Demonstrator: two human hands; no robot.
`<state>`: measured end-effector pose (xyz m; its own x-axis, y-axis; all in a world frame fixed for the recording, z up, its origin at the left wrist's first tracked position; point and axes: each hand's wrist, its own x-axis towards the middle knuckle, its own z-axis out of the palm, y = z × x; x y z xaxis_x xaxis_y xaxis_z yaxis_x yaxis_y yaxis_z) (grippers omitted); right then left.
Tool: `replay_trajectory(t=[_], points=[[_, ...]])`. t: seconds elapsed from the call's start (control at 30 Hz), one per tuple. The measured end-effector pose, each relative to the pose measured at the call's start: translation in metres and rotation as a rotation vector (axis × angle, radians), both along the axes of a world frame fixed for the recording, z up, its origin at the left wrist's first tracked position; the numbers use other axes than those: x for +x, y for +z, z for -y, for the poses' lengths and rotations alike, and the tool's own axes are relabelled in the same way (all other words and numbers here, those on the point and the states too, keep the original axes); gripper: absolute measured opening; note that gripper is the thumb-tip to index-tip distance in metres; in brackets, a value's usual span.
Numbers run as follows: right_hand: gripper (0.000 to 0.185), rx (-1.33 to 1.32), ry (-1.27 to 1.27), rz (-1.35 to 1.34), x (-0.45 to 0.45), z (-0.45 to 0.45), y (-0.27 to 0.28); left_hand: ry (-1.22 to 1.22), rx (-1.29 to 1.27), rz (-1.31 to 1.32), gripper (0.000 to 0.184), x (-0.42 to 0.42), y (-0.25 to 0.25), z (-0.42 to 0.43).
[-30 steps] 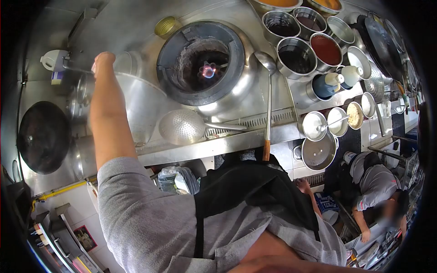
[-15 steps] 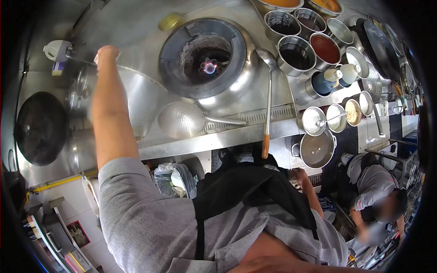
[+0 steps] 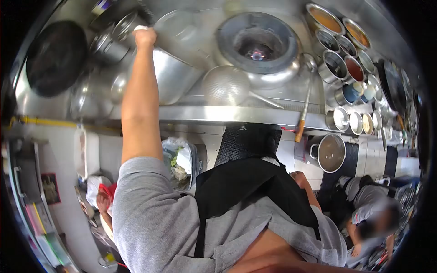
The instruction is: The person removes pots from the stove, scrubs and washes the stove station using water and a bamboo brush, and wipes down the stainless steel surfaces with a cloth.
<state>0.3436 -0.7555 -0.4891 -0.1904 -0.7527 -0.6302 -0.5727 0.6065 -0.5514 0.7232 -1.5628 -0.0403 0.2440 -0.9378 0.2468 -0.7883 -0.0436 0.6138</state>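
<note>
In the head view, which is our only one, we see the left hand (image 3: 144, 36) stretched far over the counter (image 3: 200, 113), beside the large metal pot (image 3: 173, 77). The hand makes a fist, and we judge that its fingers are pressed round a white cloth (image 3: 140, 28), of which only a small part shows at the top. Whether the fist also pinches the pot's rim, we cannot tell, because the blur covers this place. The pot stands to the left of the burner (image 3: 227, 45), and the perforated strainer (image 3: 226, 85) lies just beside it, its handle pointing to the right and toward the body.

The cloth is probably soft and light, easy to squeeze anywhere. The pot, in our judgement, is stiff, rather heavy and smooth, so it may slip against bare skin; the rim seems the better place to take hold. Its long axis appears to run upright from the counter, with the mouth upward. For the cloth, too little shows to tell its direction.

The right hand (image 3: 299, 179) is low beside the black apron (image 3: 246, 182). Its fingers look half bent, but we cannot tell whether they hold anything.
</note>
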Motion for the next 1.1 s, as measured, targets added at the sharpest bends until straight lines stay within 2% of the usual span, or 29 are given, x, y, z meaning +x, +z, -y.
replay_trajectory(t=[0.03,0.07,0.1,0.17,0.2,0.23,0.3,0.37,0.43,0.5,0.53,0.63,0.7,0.77,0.83,0.9,0.97,1.0,1.03,1.07,1.1], points=[[0.039,0.111,-0.318,0.163,0.011,0.006,0.005,0.014,-0.083,-0.216,0.075,0.021,0.02,-0.044],[0.036,0.054,-0.235,0.001,0.023,0.015,0.023,0.003,-0.099,-0.269,0.07,0.067,0.008,-0.03],[0.036,0.101,-0.399,0.137,0.04,0.025,0.052,-0.008,-0.115,-0.322,0.065,0.113,-0.006,-0.015],[0.035,0.072,-0.326,0.103,0.056,0.028,0.065,-0.132,-0.116,-0.587,0.057,0.17,0.001,-0.058],[0.036,0.168,-0.416,0.1,0.073,0.038,0.093,-0.175,-0.122,-0.533,0.051,0.204,-0.006,-0.062],[0.036,0.162,-0.413,0.087,0.078,0.037,0.097,-0.172,-0.127,-0.546,0.051,0.221,-0.019,-0.068],[0.035,0.263,-0.265,0.047,0.082,0.038,0.104,-0.091,-0.242,-0.675,0.049,0.253,-0.04,-0.082],[0.035,0.263,-0.252,0.026,0.086,0.04,0.112,0.008,-0.329,-0.773,0.046,0.252,-0.051,-0.115],[0.034,0.273,-0.236,0.008,0.088,0.039,0.118,-0.015,-0.327,-0.87,0.045,0.261,-0.065,-0.133],[0.033,0.115,-0.173,-0.031,0.091,0.043,0.122,-0.04,-0.323,-0.969,0.048,0.253,-0.071,-0.153],[0.033,0.119,-0.171,-0.038,0.092,0.043,0.125,-0.035,-0.32,-0.974,0.048,0.247,-0.074,-0.157],[0.031,0.099,-0.211,-0.014,0.105,0.057,0.134,0.119,-0.388,-1.096,0.057,0.235,-0.083,-0.16],[0.03,0.164,-0.282,0.015,0.112,0.064,0.136,0.095,-0.402,-1.096,0.058,0.229,-0.087,-0.159],[0.029,0.186,-0.273,0.052,0.115,0.065,0.131,0.142,-0.465,-1.024,0.051,0.225,-0.092,-0.159],[0.036,0.15,-0.23,0.034,0.119,0.061,0.126,0.141,-0.472,-1.055,0.052,0.222,-0.091,-0.16],[0.037,0.135,-0.251,0.1,0.108,0.049,0.095,0.175,-0.466,-1.077,0.053,0.221,-0.083,-0.165],[0.035,0.152,-0.241,0.158,0.107,0.044,0.097,0.196,-0.444,-1.094,0.048,0.234,-0.085,-0.157],[0.031,0.193,-0.227,0.148,0.117,0.053,0.127,0.145,-0.356,-1.054,0.044,0.25,-0.098,-0.14],[0.031,0.185,-0.208,0.152,0.113,0.055,0.124,0.091,-0.272,-1.014,0.04,0.265,-0.11,-0.12],[0.029,0.19,-0.191,0.121,0.105,0.053,0.122,0.074,-0.292,-1.024,0.033,0.276,-0.127,-0.099],[0.028,0.195,-0.175,0.088,0.096,0.05,0.121,0.084,-0.305,-1.022,0.033,0.27,-0.118,-0.113]])
